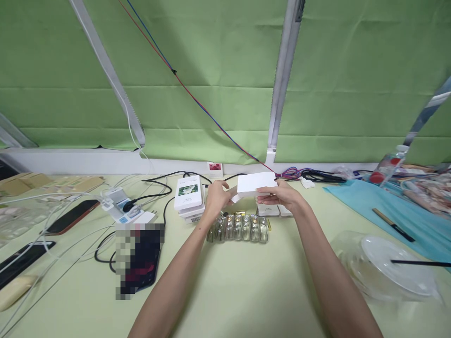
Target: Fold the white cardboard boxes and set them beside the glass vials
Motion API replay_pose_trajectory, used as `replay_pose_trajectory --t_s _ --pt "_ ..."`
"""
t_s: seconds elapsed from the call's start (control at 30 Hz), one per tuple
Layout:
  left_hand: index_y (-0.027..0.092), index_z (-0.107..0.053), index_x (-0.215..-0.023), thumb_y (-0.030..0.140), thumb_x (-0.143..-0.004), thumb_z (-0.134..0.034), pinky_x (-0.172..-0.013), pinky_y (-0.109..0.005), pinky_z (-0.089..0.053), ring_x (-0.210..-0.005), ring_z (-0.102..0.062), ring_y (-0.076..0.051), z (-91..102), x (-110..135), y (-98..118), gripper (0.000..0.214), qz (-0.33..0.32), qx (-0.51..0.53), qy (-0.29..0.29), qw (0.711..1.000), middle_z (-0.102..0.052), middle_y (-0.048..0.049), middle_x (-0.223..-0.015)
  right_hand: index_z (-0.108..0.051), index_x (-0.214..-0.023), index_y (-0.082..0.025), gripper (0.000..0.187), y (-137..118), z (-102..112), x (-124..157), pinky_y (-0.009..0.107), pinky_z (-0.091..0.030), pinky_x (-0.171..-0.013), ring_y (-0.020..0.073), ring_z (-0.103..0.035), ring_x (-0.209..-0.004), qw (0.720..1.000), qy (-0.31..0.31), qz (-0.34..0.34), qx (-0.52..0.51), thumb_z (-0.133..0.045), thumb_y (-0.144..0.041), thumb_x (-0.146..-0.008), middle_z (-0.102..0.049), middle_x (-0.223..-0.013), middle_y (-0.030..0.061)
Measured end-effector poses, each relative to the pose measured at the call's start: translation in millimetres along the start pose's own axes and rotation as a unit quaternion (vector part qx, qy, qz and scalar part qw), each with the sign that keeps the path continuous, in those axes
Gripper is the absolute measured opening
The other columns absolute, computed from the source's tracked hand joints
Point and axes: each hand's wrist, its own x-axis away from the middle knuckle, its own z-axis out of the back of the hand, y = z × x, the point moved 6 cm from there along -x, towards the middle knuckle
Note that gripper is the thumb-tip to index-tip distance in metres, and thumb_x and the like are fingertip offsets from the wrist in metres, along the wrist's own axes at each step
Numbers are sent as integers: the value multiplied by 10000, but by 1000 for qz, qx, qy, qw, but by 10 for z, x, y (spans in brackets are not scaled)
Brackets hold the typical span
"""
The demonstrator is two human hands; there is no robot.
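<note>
A plain white cardboard box (256, 184) is held up above the table, lying on its side. My right hand (282, 195) grips its right end, fingers along the front. At the left end, where a flap sticks out, my left hand (219, 196) has its fingers closed at the flap; the fingertips are partly hidden. Below stands a row of several small clear glass bottles (245, 228), lying close together, with gold-coloured parts at their tops. Beside my left hand is a stack of white boxes (187, 195) with a flower picture. More white boxes (268, 210) lie under my right hand.
On the left are a phone (143, 258), other dark phones (72, 217), a power strip (127, 212) and tangled cables. On the right are a blue cloth (366, 206), a knife-like tool (392, 224), a plastic bottle (389, 165) and a lidded plastic tub (394, 267).
</note>
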Motion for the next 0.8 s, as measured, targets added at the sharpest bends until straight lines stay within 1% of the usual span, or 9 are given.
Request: replay_pose_trajectory --t_s 0.07,0.23,0.37,0.47,0.67,0.8 --pt "110 -702 -1014 116 -760 -701 -495 -221 -511 -525 -729 -226 9 -15 2 255 13 12 -8 1000 -731 -66 -623 -658 -1029 -69 292 -5 3 6 209 -641 -591 208 -785 -664 1000 3 -3 0 -804 -157 -792 -791 -763 157" --pt "126 -705 -966 173 -764 -759 -515 -210 -520 -582 -752 -240 -41 -41 -24 215 38 54 -33 997 -678 -34 -516 -635 -1078 -75 378 4 45 -5 216 -647 -589 212 -784 -656 1000 15 -4 -5 -828 -160 -765 -792 -760 146" --pt "135 -694 -1043 213 -780 -775 -545 -225 -550 -630 -766 -247 -102 -55 -62 286 48 92 -58 993 -692 -30 -532 -635 -1102 -77 391 13 86 -22 221 -655 -609 206 -786 -675 1000 14 4 -4 -825 -157 -769 -797 -802 150" --pt "127 -675 -1093 224 -801 -762 -555 -245 -573 -656 -772 -255 -134 -47 -76 319 62 110 -81 989 -708 -43 -558 -640 -1101 -82 380 11 107 -18 217 -654 -602 203 -785 -674 1000 16 6 -3 -820 -156 -775 -795 -799 145" --pt "108 -660 -1091 231 -838 -700 -533 -254 -564 -628 -763 -252 -174 -43 -93 284 71 82 -103 989 -722 -82 -588 -645 -1099 -76 371 1 116 -11 220 -652 -600 199 -781 -663 1000 15 8 0 -817 -146 -777 -794 -805 150" --pt "133 -691 -1011 253 -809 -709 -515 -251 -537 -544 -731 -227 -155 -61 -102 236 50 26 -84 995 -729 -71 -623 -652 -1084 -78 347 -1 97 7 221 -653 -614 200 -784 -673 1000 3 3 -1 -808 -130 -779 -797 -820 152"
